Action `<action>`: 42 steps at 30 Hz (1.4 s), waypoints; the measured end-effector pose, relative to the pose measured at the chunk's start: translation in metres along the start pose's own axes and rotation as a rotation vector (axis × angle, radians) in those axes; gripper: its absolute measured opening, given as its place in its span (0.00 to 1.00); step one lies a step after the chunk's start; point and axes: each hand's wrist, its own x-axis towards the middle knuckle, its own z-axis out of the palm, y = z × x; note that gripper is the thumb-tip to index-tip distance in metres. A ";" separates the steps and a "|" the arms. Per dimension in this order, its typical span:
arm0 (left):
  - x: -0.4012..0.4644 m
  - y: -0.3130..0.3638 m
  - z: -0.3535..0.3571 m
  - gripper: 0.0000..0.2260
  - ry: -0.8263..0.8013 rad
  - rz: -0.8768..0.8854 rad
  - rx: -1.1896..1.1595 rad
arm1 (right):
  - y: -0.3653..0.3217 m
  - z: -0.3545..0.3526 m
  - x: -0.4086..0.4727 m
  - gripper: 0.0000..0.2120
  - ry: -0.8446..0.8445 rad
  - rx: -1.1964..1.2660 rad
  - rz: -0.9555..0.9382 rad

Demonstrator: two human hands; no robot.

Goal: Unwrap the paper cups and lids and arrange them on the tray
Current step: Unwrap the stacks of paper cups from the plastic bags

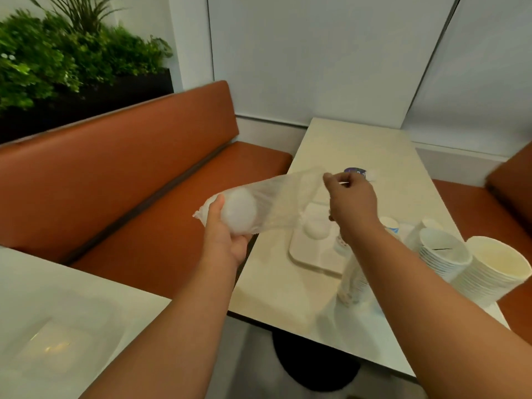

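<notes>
The left hand (227,228) grips a stack of lids (239,210) inside a clear plastic sleeve (285,197), held over the bench (144,168) beside the table (288,283). The right hand (351,197) pinches the sleeve's open end above the tray (305,254). If the sleeve tears or slips suddenly, lids could spill off the table. The right forearm hides part of the tray and cups (443,254); blur obscures the lid count.
</notes>
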 end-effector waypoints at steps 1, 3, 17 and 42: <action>0.003 0.003 0.000 0.28 0.014 -0.001 -0.010 | 0.000 -0.002 -0.005 0.10 0.098 0.022 -0.074; 0.007 0.007 -0.001 0.31 0.047 0.009 -0.017 | -0.005 0.000 -0.020 0.11 0.076 0.158 -0.184; -0.024 -0.002 0.040 0.26 -0.202 0.363 0.427 | 0.042 0.025 -0.026 0.13 -0.628 0.490 0.329; -0.030 -0.018 0.073 0.15 -0.627 0.847 1.691 | 0.110 -0.001 -0.054 0.24 -0.540 1.167 0.741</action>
